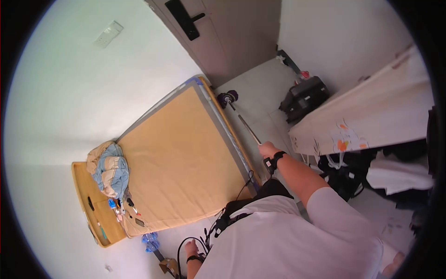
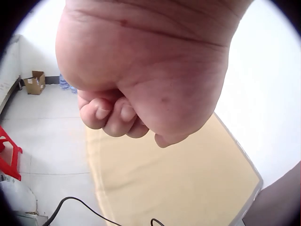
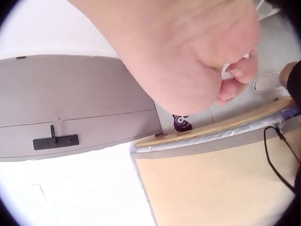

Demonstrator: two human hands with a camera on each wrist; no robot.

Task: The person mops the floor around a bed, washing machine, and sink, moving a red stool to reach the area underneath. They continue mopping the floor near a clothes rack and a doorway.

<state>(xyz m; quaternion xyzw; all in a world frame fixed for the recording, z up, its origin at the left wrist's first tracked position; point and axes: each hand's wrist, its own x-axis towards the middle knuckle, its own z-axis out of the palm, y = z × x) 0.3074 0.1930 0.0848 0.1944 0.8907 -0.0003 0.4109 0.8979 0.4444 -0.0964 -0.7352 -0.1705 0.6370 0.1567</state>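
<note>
My right hand [image 1: 268, 149] grips the upper end of a mop handle [image 1: 246, 124], fingers wrapped round it. The shaft slopes away to a dark purple mop head [image 1: 233, 96] on the floor, beside the foot of the bed. In the right wrist view, white material shows between the curled fingers [image 3: 244, 70], and the purple mop head [image 3: 181, 123] appears beyond the hand. My left hand [image 1: 191, 248] is held away from the mop, near the bed's side. Its fingers [image 2: 115, 117] are folded in toward the palm with nothing seen in them.
The bed [image 1: 176, 153] has crumpled bedding [image 1: 111, 169] at its headboard. A grey door [image 1: 232, 32] stands past its foot. Opposite are a black case [image 1: 306, 97] and a cloth-covered rack [image 1: 353, 121]. Black cables [image 1: 183, 246] loop near my left hand; a red stool [image 2: 11, 155] is behind.
</note>
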